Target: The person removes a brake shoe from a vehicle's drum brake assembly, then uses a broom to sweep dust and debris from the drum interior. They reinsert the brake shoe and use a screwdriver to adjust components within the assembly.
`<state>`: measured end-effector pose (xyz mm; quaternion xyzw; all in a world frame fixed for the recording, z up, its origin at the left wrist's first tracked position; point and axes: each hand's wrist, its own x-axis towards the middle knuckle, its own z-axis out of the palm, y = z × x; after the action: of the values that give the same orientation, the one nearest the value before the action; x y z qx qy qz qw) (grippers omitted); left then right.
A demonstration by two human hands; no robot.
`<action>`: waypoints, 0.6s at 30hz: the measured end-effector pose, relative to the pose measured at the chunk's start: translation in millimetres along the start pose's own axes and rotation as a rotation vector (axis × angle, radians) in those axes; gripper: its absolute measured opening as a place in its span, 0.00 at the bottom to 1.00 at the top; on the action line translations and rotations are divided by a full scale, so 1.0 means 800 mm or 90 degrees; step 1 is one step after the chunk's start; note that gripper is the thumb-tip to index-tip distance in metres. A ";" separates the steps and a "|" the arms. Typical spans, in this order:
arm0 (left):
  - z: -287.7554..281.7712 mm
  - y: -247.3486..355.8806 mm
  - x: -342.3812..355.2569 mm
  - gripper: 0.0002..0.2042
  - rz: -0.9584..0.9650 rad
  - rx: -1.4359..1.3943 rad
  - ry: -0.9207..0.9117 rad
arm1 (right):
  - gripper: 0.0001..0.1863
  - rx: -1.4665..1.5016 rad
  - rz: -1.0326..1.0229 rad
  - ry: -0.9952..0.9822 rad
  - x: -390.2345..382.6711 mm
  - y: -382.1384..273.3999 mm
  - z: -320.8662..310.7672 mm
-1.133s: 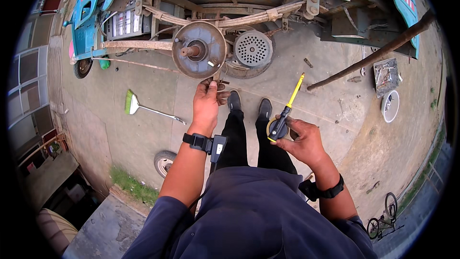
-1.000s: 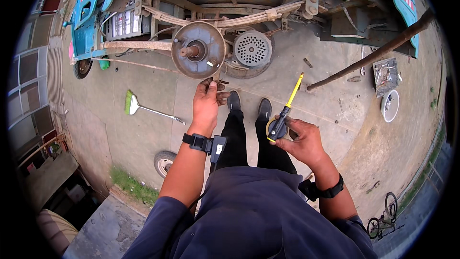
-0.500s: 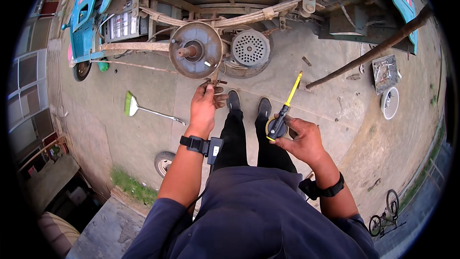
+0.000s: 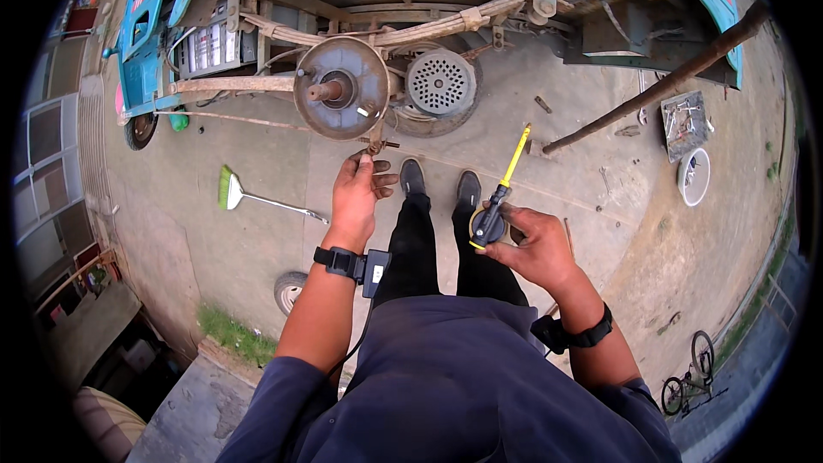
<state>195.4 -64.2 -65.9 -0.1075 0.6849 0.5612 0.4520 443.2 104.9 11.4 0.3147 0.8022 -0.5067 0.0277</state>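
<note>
My left hand [image 4: 355,197] reaches up to the rusty metal under a brake drum [image 4: 340,87] with a stub axle in its centre. Its thumb and forefinger are pinched at the lower end of that part, beside a short threaded bolt [image 4: 391,145]; what they grip is too small to make out. The other fingers are curled loosely. In my right hand [image 4: 536,244], gripped by thumb and fingers, is a tool with a round black body and a long, straight yellow strip [image 4: 516,157] ending in a brownish tip. That strip points away from me, above the concrete.
A blue vehicle [image 4: 137,43] with leaf springs [image 4: 411,34] stands over the drum. A perforated round plate [image 4: 440,83] lies on a tyre. A wooden pole [image 4: 660,86] slants at right, near a tool tray [image 4: 682,133] and white bucket [image 4: 694,177]. A broom [image 4: 274,201] lies at left.
The whole view has shifted slightly, so things sit a little further left. Both hands keep nearly the same place, the left at the metal under the drum, the right around the tool.
</note>
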 end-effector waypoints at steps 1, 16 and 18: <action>-0.002 -0.002 -0.001 0.17 -0.004 0.000 -0.001 | 0.32 0.000 -0.001 -0.003 0.000 0.001 0.001; 0.018 -0.009 -0.084 0.26 -0.048 0.080 -0.390 | 0.31 -0.012 -0.031 -0.057 0.000 0.003 0.035; 0.019 -0.014 -0.098 0.28 -0.016 0.123 -0.456 | 0.30 -0.024 0.004 -0.087 0.004 -0.006 0.039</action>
<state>254.9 -83.1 -15.4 0.1304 0.5315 0.4903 0.6783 429.6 79.5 -1.0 0.2810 0.8066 -0.5121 0.0900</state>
